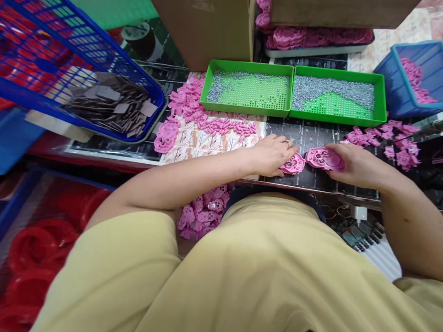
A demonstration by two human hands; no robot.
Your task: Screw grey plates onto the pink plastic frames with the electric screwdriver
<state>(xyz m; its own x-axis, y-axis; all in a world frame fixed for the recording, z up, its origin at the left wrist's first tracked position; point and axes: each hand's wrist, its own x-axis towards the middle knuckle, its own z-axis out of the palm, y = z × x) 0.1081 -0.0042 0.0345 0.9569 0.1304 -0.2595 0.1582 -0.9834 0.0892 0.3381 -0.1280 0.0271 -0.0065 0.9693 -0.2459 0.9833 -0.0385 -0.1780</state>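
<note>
My left hand [273, 154] rests on the dark mat at the table's front edge, fingers curled onto a small round pink plastic part [293, 164] with several holes. My right hand [349, 162] grips a second, larger pink round part [323, 158] just to the right of the first. The two parts lie almost touching. A ring shows on my left hand.
Two green trays, the left green tray [212, 83] and the right green tray [380, 99], hold small grey screws at the back. Loose pink pieces [194, 106] lie left and right [398, 143]. A blue basket [145, 83] of grey cards stands left, a blue bin [391, 87] right, red rings [41, 240] below.
</note>
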